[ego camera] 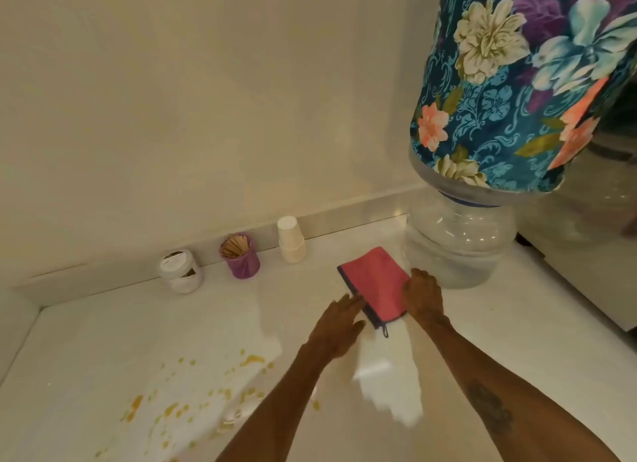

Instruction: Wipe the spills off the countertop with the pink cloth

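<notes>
A white countertop (103, 341) fills the lower part of the view and meets a cream wall (206, 99) along a low ledge at the far side. On the far right stands a clear water dispenser base (455, 247) with an upturned bottle in a teal floral cover (517, 89) on top of it.

Two bare forearms reach in from the near edge. The pink cloth (374, 284), folded into a rectangle with a dark trimmed edge and a small loop at its near corner, lies flat on the countertop just left of the dispenser base. The right hand (424, 297) rests on the cloth's right edge, fingers spread and flat rather than gripping. The left hand (339, 323) is beside the cloth's near left edge, fingers extended and apart, fingertips at or just touching the dark trim; whether they press on it cannot be told.

Yellow-orange spills (193, 399) are spattered across the near left of the countertop, well apart from the cloth.

Along the far ledge, from right to left, are a stack of white paper cups (291, 241), a purple cup (241, 258) holding wooden sticks, and a white jar (181, 272).
</notes>
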A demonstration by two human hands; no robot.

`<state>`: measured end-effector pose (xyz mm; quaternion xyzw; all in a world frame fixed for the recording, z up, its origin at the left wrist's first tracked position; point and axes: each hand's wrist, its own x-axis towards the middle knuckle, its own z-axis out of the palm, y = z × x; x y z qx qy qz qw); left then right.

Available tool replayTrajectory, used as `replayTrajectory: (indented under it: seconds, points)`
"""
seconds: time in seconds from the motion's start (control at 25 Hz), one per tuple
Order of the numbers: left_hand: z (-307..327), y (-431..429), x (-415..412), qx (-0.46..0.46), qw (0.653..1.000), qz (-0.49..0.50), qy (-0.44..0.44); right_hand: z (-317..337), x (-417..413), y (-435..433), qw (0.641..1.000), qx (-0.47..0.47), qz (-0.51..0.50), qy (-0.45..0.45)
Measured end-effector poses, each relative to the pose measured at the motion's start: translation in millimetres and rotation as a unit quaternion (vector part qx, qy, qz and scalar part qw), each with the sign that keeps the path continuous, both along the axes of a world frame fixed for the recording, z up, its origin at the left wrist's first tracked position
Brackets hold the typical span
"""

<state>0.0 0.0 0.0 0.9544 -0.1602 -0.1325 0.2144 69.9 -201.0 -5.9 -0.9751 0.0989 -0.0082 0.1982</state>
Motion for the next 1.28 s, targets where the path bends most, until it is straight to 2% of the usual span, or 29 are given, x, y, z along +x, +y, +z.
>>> replayTrajectory:
  seconds: [0.36,0.44,0.6,0.68,0.8,1.0,1.12,1.28]
  points:
    - [-43.1,-40.5,-8.3,0.013,0.999,-0.037,-0.026,-15.0,21.5,24.4,0.996,-0.059,0.026,0.056]
    - [-44.2,-46.9,-11.3,0.006,1.0,-0.023,-0.011,-13.0,26.3,26.3,0.998,-0.03,0.015,0.06]
    - [-33.2,-42.4,-6.4,-0.046,0.998,0.024,0.039,-3.5,39.7,24.3,0.986,0.101,-0.029,0.129]
    - [-27.6,-36.1,-4.7,-0.075,0.994,0.043,0.059,-1.2,42.9,22.3,0.978,0.154,-0.014,0.14]
    - [-15.7,-27.7,-12.6,-0.105,0.99,0.059,0.076,10.6,37.3,22.8,0.974,0.194,-0.003,0.116]
    - [-2.5,-16.8,-28.2,-0.082,0.995,0.03,0.051,36.0,14.4,37.8,0.968,0.244,0.003,0.063]
    - [3.0,11.4,-39.2,-0.046,0.998,0.029,0.041,64.5,2.3,52.3,0.972,0.23,0.014,0.036]
    - [9.2,86.3,-61.8,-0.025,0.997,0.067,-0.013,92.8,-23.0,79.3,0.996,0.085,0.032,-0.02]
